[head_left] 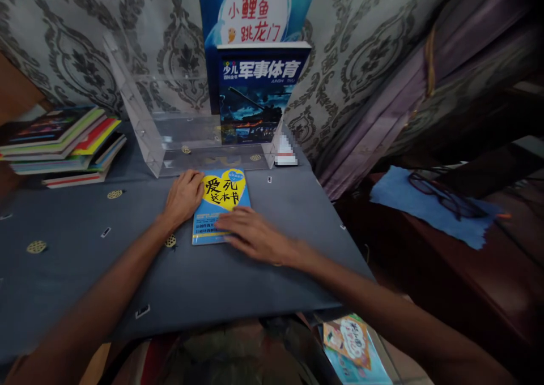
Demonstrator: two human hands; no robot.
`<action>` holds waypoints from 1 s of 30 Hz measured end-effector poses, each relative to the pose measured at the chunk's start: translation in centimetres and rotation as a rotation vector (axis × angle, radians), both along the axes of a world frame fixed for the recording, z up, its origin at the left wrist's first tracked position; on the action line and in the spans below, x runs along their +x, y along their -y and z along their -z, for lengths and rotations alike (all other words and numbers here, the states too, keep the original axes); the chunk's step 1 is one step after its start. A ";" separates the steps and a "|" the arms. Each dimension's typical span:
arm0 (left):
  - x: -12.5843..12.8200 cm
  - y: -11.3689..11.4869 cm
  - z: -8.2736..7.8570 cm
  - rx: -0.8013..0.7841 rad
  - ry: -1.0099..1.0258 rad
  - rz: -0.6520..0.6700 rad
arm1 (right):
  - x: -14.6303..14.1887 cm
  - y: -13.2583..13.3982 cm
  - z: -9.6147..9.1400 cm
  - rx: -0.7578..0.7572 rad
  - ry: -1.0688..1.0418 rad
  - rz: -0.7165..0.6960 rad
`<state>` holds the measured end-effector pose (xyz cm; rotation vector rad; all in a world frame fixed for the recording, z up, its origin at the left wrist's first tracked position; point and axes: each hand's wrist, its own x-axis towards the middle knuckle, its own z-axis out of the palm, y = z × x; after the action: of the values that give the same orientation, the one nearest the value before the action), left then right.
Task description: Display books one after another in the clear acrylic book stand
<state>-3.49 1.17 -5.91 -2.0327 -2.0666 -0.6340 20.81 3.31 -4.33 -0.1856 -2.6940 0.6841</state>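
Observation:
A small blue book (pixel 225 218) with a yellow heart on its cover lies flat on the cloth-covered table. My left hand (pixel 185 195) rests at its upper left edge, fingers stretched forward and touching it. Across the lower right of the cover lies my right hand (pixel 255 235), its fingers extended flat over part of the print. Just beyond the book stands a clear plastic book rack (pixel 148 141). Upright in its right side are a dark blue book with a tank picture (pixel 259 99) and, behind it, a taller teal book (pixel 259 11).
A stack of books (pixel 63 141) sits at the table's back left. Right of the rack is a small blurred object (pixel 287 153). Glasses (pixel 446 195) lie on a blue cloth (pixel 395 195) off to the right. Below the table's front edge, more picture books (pixel 352 345) show.

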 end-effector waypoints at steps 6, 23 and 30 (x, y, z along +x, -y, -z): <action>2.6 2.6 -2.3 0.066 -0.079 0.187 | 0.5 -5.6 1.5 -0.427 -0.226 0.211; 8.6 6.5 -1.8 0.073 -0.360 0.486 | 1.9 -4.9 1.9 -0.638 -0.318 0.193; 8.7 6.6 -1.9 0.071 -0.366 0.496 | 2.9 -4.3 1.9 -0.574 -0.286 0.150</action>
<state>5.18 -5.42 -4.06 -2.4149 -1.3313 -0.3547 23.74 7.66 -6.21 -0.3923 -2.1305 1.3085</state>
